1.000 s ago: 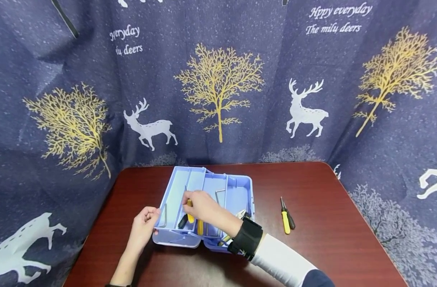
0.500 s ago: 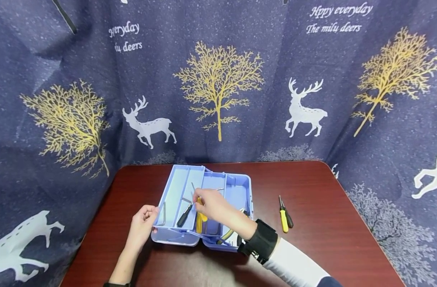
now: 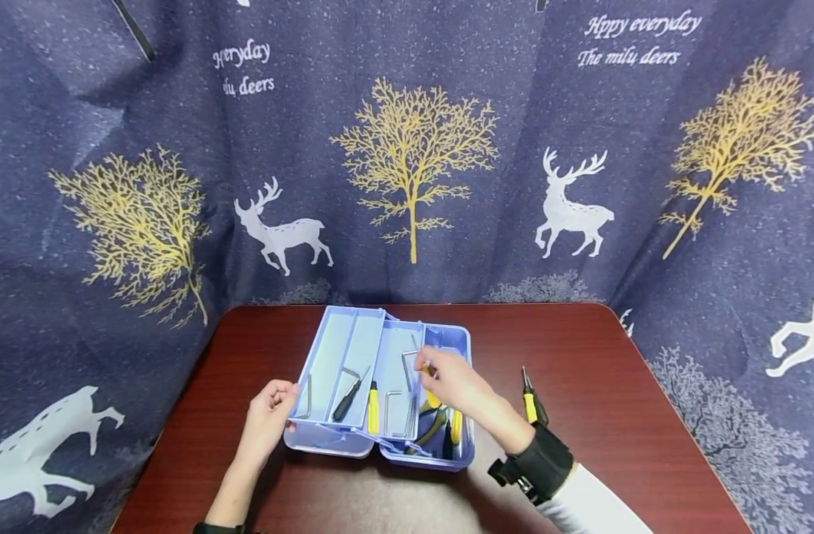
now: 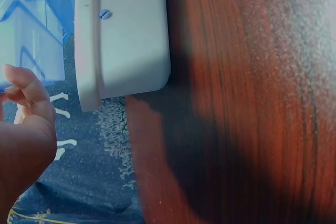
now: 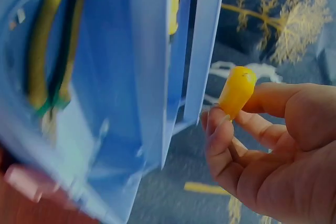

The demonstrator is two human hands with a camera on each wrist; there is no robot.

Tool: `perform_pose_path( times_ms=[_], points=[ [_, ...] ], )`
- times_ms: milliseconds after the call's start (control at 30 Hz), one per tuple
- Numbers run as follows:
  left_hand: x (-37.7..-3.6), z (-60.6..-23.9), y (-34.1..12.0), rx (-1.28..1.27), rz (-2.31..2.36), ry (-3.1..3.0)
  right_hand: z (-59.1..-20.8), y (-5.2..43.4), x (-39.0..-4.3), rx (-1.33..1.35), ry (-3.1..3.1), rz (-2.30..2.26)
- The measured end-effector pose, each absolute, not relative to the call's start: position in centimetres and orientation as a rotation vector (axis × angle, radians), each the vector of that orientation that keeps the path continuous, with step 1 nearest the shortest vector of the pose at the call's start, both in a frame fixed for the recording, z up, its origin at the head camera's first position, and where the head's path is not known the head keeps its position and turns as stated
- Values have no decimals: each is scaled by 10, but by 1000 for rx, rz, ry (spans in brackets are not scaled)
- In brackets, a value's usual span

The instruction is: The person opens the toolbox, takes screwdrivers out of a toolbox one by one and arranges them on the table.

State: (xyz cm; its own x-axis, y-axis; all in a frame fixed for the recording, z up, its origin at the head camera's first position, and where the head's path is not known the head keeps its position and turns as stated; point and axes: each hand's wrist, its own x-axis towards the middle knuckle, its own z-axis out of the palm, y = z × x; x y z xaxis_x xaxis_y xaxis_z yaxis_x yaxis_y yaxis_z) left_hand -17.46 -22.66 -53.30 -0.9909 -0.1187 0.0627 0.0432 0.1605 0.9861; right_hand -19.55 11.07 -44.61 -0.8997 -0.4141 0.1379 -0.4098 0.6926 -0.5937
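An open light-blue toolbox with fold-out trays stands on the dark red table. My left hand grips the near left corner of the left tray. My right hand hovers over the box's right side and pinches a yellow-handled screwdriver; its butt end shows in the right wrist view as a yellow handle between fingers. A black-handled screwdriver, a yellow-handled one and bent hex keys lie in the trays. Pliers lie in the base.
A yellow and black screwdriver lies on the table right of the box, close to my right wrist. A dark blue curtain with deer and trees surrounds the table. The left wrist view shows the box's pale underside above the table.
My right hand has moved from the left tray rightwards over the box's right side, carrying a yellow-handled screwdriver. The tools in the left trays are now uncovered. The left hand has stayed put.
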Motion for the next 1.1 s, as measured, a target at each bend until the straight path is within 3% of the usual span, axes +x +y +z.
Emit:
perform_pose_path(
  times_ms=[667, 1100],
  points=[
    [-176, -535, -229, 98, -1967, -2305, -494, 253, -188, -95, 2978, -887],
    [-177, -535, -228, 79, -1973, -2290, -532, 311, -186, 231, 2887, -866]
  ],
)
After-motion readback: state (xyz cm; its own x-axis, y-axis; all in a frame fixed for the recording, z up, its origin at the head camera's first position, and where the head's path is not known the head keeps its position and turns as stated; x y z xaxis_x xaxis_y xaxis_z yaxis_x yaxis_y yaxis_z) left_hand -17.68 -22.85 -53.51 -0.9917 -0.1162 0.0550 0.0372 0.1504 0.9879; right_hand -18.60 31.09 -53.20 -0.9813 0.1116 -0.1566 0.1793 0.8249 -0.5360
